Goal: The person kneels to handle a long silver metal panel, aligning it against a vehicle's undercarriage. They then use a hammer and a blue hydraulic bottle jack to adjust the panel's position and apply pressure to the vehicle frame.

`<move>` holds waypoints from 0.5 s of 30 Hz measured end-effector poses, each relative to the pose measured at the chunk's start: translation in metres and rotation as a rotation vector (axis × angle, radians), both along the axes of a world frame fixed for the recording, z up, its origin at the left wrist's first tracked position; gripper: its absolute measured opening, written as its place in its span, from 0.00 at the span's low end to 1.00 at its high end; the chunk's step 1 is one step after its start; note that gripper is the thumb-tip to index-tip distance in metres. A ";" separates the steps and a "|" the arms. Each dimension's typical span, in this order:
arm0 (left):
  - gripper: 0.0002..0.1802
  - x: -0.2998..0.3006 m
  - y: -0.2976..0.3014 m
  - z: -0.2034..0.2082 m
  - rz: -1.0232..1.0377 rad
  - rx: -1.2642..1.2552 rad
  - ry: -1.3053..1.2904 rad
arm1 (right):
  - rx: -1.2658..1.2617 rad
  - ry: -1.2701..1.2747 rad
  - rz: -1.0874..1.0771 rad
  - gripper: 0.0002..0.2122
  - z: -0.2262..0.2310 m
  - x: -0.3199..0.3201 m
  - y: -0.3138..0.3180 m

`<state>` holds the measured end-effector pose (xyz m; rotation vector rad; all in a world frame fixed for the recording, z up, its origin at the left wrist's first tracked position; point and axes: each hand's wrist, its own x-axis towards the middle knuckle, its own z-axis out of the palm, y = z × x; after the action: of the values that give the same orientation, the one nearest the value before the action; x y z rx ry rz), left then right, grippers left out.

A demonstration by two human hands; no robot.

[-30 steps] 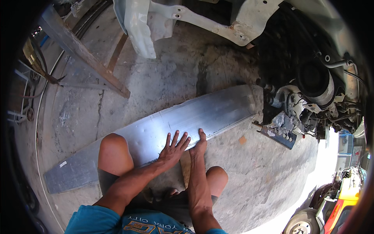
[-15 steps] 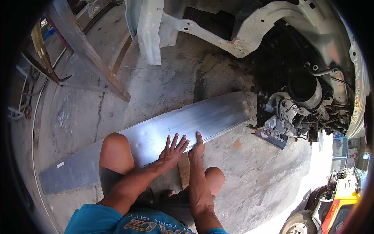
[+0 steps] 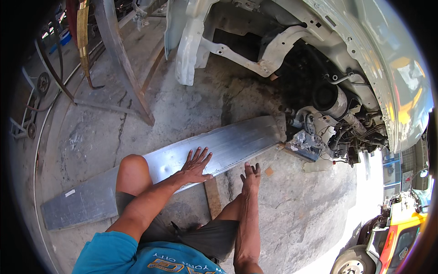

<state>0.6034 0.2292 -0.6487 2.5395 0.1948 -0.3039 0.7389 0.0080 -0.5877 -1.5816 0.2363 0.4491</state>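
Note:
A long, silvery sheet-metal panel (image 3: 232, 139) lies slantwise across the floor in front of me, its surface slightly dented near the middle. On it rests my left hand (image 3: 194, 170), fingers spread and stretched toward the far edge, holding nothing. My right hand (image 3: 251, 177) is just off the panel's near edge, to the right of the left hand. Its fingers are apart and a little bent, with nothing seen between them. A strip of wood (image 3: 212, 200) sticks out from beneath the panel, between my knees.
A stripped vehicle body (image 3: 185, 59) stands ahead, with greasy engine parts (image 3: 337, 123) at the right, close to the panel's end. Far left are a rusty metal stand (image 3: 123, 68), a brass torch (image 3: 83, 41) and a hose (image 3: 37, 150). A yellow-and-red vehicle (image 3: 394, 239) is at lower right.
My right hand has come off the panel's edge and moved to the right. The left hand has stayed on the panel, with its fingers spread wider. The view has shifted.

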 end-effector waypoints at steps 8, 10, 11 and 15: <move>0.67 0.020 0.032 0.025 0.139 -0.087 0.119 | -0.397 -0.482 0.165 0.33 0.066 -0.021 -0.045; 0.72 0.013 0.031 0.009 0.210 -0.068 0.246 | -0.572 -0.590 0.290 0.32 0.072 -0.033 -0.052; 0.75 0.008 0.029 0.003 0.242 -0.060 0.315 | -0.662 -0.638 0.351 0.32 0.071 -0.040 -0.057; 0.88 -0.019 0.020 -0.035 0.336 -0.124 0.246 | -0.773 -0.710 0.520 0.32 0.043 -0.062 -0.063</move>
<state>0.5842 0.2490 -0.6833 2.2928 0.6667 -0.4776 0.6771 -0.0555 -0.5443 -2.4643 -0.6351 0.1549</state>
